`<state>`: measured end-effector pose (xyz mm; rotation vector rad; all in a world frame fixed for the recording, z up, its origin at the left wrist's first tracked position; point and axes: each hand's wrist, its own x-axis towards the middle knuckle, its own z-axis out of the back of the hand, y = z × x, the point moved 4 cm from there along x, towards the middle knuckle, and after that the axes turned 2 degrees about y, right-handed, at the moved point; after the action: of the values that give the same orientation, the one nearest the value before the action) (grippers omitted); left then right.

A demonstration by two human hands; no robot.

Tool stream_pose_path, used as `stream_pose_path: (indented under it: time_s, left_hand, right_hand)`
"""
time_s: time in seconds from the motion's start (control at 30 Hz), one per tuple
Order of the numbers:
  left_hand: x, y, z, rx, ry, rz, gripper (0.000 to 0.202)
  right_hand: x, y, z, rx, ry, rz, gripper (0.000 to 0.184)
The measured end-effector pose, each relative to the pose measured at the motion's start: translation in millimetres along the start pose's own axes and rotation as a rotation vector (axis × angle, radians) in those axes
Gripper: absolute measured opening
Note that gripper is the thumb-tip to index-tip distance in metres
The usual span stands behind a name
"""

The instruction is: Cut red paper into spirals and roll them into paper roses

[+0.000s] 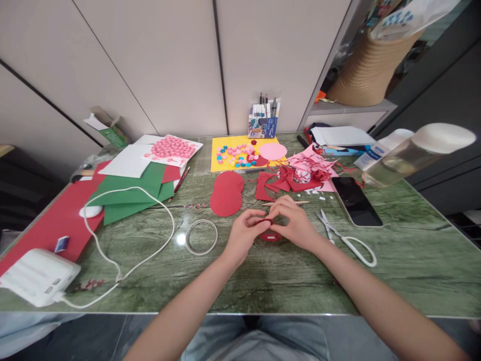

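Note:
Over the front middle of the table, my left hand (243, 235) and my right hand (295, 224) meet fingertip to fingertip. Both pinch a small dark red piece of paper (271, 236) with a little white patch on its near side; the fingers cover part of it. A thin pointed wooden stick (301, 202) lies just beyond my right hand. White-handled scissors (347, 239) rest to the right with their blades apart. To the left of my left hand is a roll of tape (202, 237), and overlapping red paper circles (227, 201) lie behind it.
Red scraps (265, 188) and pink scraps (306, 165) are heaped behind my hands. A yellow sheet (215, 160) bears small coloured pieces. A phone (356, 202) and bottle (398, 158) stand right; green sheets (128, 200), a white cable (173, 225) and a power strip (37, 276) lie left.

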<state>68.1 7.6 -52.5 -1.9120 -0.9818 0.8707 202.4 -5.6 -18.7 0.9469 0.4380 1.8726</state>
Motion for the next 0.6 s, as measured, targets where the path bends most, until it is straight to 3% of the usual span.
stream_pose_path:
  time_s: [0.43, 0.6]
  left_hand:
    - [1.6, -5.3, 4.0, -0.016, -0.021, -0.001, 0.032]
    - [1.8, -8.2, 4.5, 0.030, 0.009, 0.014, 0.032]
  right_hand:
    - [-0.1, -1.4, 1.6, -0.011, 0.063, 0.051, 0.015]
    - [0.2, 0.5, -2.8, 0.000, 0.160, 0.061, 0.020]
